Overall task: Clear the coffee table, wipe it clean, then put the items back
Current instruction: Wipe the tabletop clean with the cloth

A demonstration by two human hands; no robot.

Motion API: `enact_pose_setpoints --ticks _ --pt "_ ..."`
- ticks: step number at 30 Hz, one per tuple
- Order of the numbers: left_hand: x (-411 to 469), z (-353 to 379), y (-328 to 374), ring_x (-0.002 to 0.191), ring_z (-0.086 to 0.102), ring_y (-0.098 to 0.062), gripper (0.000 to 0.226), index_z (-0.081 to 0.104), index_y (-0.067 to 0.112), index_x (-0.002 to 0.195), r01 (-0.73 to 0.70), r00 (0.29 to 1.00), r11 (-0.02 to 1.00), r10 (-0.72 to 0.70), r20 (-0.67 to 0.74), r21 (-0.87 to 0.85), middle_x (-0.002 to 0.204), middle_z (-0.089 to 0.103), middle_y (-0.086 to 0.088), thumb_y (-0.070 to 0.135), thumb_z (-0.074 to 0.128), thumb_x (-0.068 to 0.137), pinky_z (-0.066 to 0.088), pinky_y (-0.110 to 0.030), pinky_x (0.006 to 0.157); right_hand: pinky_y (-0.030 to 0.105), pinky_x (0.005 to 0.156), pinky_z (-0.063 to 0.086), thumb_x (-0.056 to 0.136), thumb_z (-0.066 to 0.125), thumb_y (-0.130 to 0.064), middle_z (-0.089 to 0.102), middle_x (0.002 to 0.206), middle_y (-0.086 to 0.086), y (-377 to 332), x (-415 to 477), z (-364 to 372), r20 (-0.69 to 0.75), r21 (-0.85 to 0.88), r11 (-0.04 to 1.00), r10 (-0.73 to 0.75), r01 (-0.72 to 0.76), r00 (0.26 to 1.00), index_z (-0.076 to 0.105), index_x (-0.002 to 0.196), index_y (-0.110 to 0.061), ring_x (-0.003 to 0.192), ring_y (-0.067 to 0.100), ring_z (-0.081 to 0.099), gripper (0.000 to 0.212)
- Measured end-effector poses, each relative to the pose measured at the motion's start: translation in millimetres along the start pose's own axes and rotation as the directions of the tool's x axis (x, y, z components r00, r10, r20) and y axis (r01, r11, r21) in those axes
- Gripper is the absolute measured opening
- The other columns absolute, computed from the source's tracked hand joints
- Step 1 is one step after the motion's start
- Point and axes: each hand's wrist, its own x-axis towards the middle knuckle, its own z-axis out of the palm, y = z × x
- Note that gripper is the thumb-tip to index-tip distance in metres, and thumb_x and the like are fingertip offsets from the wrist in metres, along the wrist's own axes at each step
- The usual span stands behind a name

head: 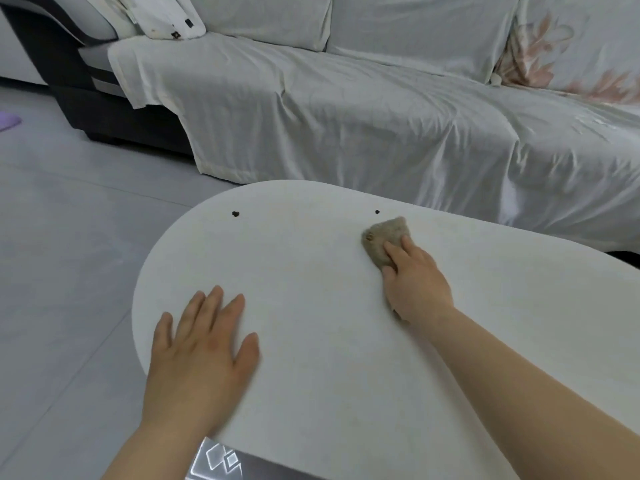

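The white oval coffee table (pixel 311 271) fills the lower middle of the head view, with nothing standing on it. A brown-grey cloth (pixel 382 237) lies on its far right part. My right hand (pixel 415 278) presses down on the cloth with straight fingers, most of the cloth showing beyond the fingertips. My left hand (pixel 204 344) rests flat on the table near its left edge, fingers spread and holding nothing. Two small dark specks sit near the far rim: a left speck (pixel 236 213) and a right speck (pixel 377 212), the latter just beyond the cloth.
A sofa (pixel 381 116) under a white sheet runs along the far side, close to the table's rim. Grey tiled floor (pixel 69 237) lies to the left. A dark patterned surface (pixel 225 462) shows under the table's near edge. A purple object (pixel 8 120) lies at the far left.
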Motion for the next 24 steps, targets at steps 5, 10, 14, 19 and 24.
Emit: enact_pose_setpoints --ticks 5,10,14,19,24 --pt "3.0 -2.3 -2.1 0.140 -0.003 -0.006 0.062 0.018 0.045 0.133 0.061 0.997 0.996 -0.064 -0.051 -0.058 0.153 0.007 0.012 0.057 0.006 0.073 -0.015 -0.032 0.108 0.036 0.110 0.025 0.093 0.035 -0.020 0.020 0.155 0.004 18.4 44.2 -13.6 -0.068 -0.010 0.991 0.136 -0.137 0.988 0.035 0.139 -0.020 0.137 0.028 0.026 0.045" --pt "3.8 -2.1 1.0 0.140 -0.004 -0.007 0.079 0.013 0.045 0.134 0.106 0.993 0.993 -0.108 -0.037 -0.048 0.153 0.004 0.013 0.054 -0.008 0.059 -0.013 -0.032 0.109 0.039 0.109 0.026 0.091 0.032 -0.013 0.016 0.155 0.009 -9.0 78.9 -8.8 -0.073 -0.029 0.953 0.300 -0.303 0.951 0.028 0.141 -0.016 0.135 0.034 0.026 0.050" --pt "3.1 -0.1 -0.3 0.141 0.002 -0.007 0.083 0.023 0.046 0.131 0.096 0.992 0.991 -0.103 -0.079 -0.090 0.152 0.013 0.012 0.055 -0.007 0.054 -0.009 -0.030 0.108 0.037 0.104 0.032 0.090 0.035 -0.014 0.022 0.153 0.009 -70.9 82.6 18.3 -0.060 -0.002 0.997 0.079 -0.079 0.995 0.037 0.135 -0.018 0.130 0.033 0.033 0.046" --pt "1.2 -1.3 -0.2 0.139 0.016 -0.010 0.080 0.042 0.040 0.125 0.092 0.988 0.983 -0.110 -0.109 -0.156 0.148 0.028 0.008 0.055 0.003 0.057 0.001 -0.033 0.113 0.031 0.111 0.021 0.093 0.037 -0.024 0.020 0.155 -0.001 -110.9 64.4 38.9 0.060 0.061 0.960 -0.277 0.273 0.959 0.035 0.138 -0.026 0.138 0.023 0.024 0.045" --pt "3.4 -1.5 -8.5 0.139 0.017 -0.007 0.071 0.043 0.036 0.125 0.065 0.985 0.974 -0.097 -0.140 -0.216 0.147 0.029 0.010 0.054 0.011 0.064 -0.002 -0.027 0.111 0.031 0.110 0.025 0.092 0.041 -0.020 0.029 0.152 0.003 -51.1 83.3 9.6 -0.010 0.065 0.991 -0.115 0.115 0.993 0.042 0.135 -0.022 0.135 0.026 0.032 0.043"
